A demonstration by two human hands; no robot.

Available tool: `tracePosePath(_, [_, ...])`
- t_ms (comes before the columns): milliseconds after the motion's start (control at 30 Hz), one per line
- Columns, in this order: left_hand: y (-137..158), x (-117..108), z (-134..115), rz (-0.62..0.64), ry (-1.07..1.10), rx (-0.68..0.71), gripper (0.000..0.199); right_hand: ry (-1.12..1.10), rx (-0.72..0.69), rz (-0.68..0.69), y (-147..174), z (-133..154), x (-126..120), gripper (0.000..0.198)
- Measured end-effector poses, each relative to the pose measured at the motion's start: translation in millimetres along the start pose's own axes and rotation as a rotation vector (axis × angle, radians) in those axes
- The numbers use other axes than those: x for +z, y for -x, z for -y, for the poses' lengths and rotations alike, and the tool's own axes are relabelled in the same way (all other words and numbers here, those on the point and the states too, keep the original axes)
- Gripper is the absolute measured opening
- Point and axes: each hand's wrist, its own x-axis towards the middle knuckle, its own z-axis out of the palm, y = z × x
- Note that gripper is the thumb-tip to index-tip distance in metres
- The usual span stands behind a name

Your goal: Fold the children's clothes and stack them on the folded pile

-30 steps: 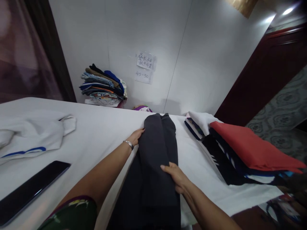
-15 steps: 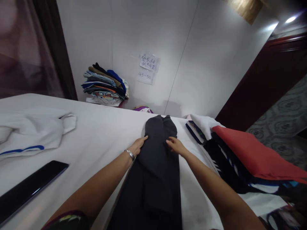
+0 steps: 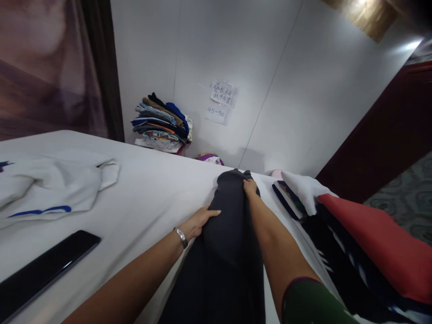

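A dark grey garment (image 3: 226,234) lies lengthwise on the white table in front of me, folded into a long narrow strip; its exact kind cannot be made out. My left hand (image 3: 202,219), a silver bracelet on its wrist, grips the garment's left edge, thumb on top and the other fingers mostly hidden. Farther up, near the far end, my right hand (image 3: 250,187) is closed on the cloth at the right side. Both forearms reach in over the table, the right one lying along the garment's right edge.
White table (image 3: 145,189) underneath. To the left are a crumpled white garment (image 3: 67,184) and a black phone-like device (image 3: 50,270). Folded clothes, a red one (image 3: 378,243) on top, are stacked at right. Another clothes pile (image 3: 164,123) stands by the wall beneath paper signs (image 3: 221,101).
My right hand has moved up toward the garment's far end and closed on it. My left hand has slid slightly, its thumb now over the cloth. The camera view has shifted left.
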Motion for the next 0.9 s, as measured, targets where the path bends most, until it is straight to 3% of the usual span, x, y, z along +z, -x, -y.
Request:
tracePosePath(167, [-6.7,-9.5,16.1,-0.092,-0.095,0.017,0.04,0.135,0.133,0.101,11.3,-41.7,1.6,0.03])
tracePosePath(367, [13.5,-5.9,18.4,-0.054,-0.097,0.007,0.043,0.211,0.092,0.096,13.4,-31.9,-5.2,0.037])
tracePosePath(467, [32.6,-1.2,18.8,-0.012,-0.109,-0.023,0.052,0.231,-0.029,0.065,14.5,-8.2,-10.6,0.053])
tracePosePath(567, [47.6,3.5,21.6,0.045,-0.127,-0.023,0.06,0.241,-0.229,0.062,13.1,24.9,-9.3,0.057])
tracePosePath(700, [56.7,8.0,25.3,0.123,-0.104,0.027,0.063,0.305,-0.427,0.18,8.8,49.7,1.9,0.058])
tracePosePath(800, [57.3,6.6,25.5,0.131,-0.087,0.047,0.063,0.417,-0.315,0.345,8.9,32.1,11.9,0.06])
tracePosePath(900, [54.5,-0.3,24.6,0.094,-0.13,0.003,0.062,0.449,-0.17,0.365,12.6,1.6,20.4,0.058])
